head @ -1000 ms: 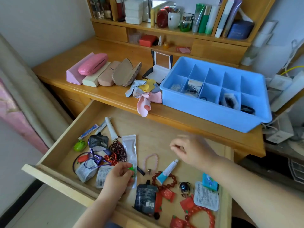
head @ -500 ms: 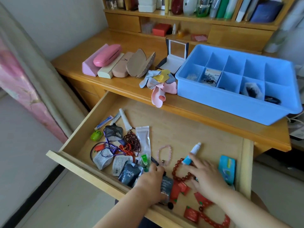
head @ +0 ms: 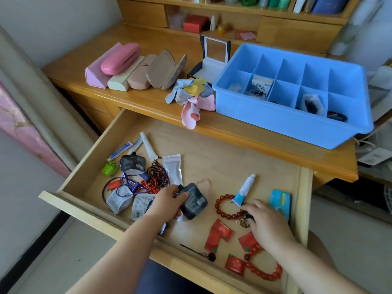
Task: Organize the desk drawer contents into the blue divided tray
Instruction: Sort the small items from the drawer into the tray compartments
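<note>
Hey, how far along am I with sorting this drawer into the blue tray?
Early days. Done: a few front compartments of the blue divided tray already hold small packets and dark items; the back row looks empty. In hand: your left hand grips a dark pouch, while your right hand reaches into the beads by the red bead bracelet. Left: tubes, sachets and cords are in the drawer.

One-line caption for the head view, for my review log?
Left hand grips a dark pouch in the open drawer; right hand reaches at a red bead bracelet; blue tray waits on the desk.
</note>
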{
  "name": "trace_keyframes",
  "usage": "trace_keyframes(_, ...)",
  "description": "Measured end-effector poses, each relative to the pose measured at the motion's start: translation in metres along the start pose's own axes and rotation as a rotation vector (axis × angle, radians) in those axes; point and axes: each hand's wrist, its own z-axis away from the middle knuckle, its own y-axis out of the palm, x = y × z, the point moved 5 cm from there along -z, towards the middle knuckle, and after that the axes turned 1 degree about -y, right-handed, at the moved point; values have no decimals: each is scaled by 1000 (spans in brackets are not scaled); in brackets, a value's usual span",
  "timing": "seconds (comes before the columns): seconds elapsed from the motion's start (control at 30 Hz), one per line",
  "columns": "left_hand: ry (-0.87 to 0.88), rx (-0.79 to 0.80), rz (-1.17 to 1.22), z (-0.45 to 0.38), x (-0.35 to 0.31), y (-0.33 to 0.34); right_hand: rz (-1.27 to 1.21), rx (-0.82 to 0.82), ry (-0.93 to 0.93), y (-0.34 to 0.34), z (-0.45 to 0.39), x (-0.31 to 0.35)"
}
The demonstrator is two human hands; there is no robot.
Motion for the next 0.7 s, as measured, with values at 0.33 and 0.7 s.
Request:
trace_keyframes(0.33,251,-221,-499,29,-27,30,-19,17,-173,-12,27,10)
trace_keyframes(0.7,180,257,-887,45,-14,98,169,331,-157,9,34,11)
